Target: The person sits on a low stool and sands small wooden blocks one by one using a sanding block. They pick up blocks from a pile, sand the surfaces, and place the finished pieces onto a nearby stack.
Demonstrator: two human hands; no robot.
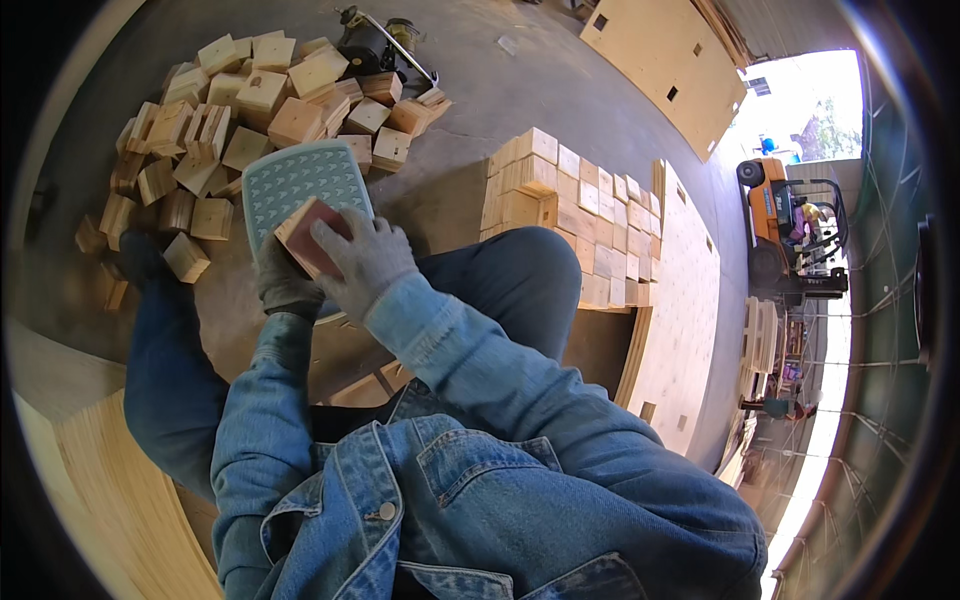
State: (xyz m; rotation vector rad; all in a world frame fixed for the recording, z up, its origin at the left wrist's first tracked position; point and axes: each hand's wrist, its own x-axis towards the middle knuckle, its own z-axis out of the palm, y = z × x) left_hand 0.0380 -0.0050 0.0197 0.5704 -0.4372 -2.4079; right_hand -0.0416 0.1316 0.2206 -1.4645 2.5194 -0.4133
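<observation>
Both my hands wear grey gloves and meet at one wooden block (293, 232), held over a pale teal plastic step stool (300, 178) with a raised pattern. My left hand (284, 280) is closed around the block's lower left side, its fingers partly hidden. From the right, my right hand (368, 262) grips the block, fingers bent against its reddish-brown face. I cannot tell whether that colour is the wood or a thin sheet laid on it. Beyond the stool lies a loose heap of similar blocks (262, 92) on the floor.
Right of my knee, blocks stand in a neat stack (590, 205) beside a long pale wooden panel (685, 330). A strapping tool (375, 42) lies behind the heap. Farther off are a plywood sheet (660, 50) with square holes and an orange forklift (768, 215). Wood panels (120, 490) border my left.
</observation>
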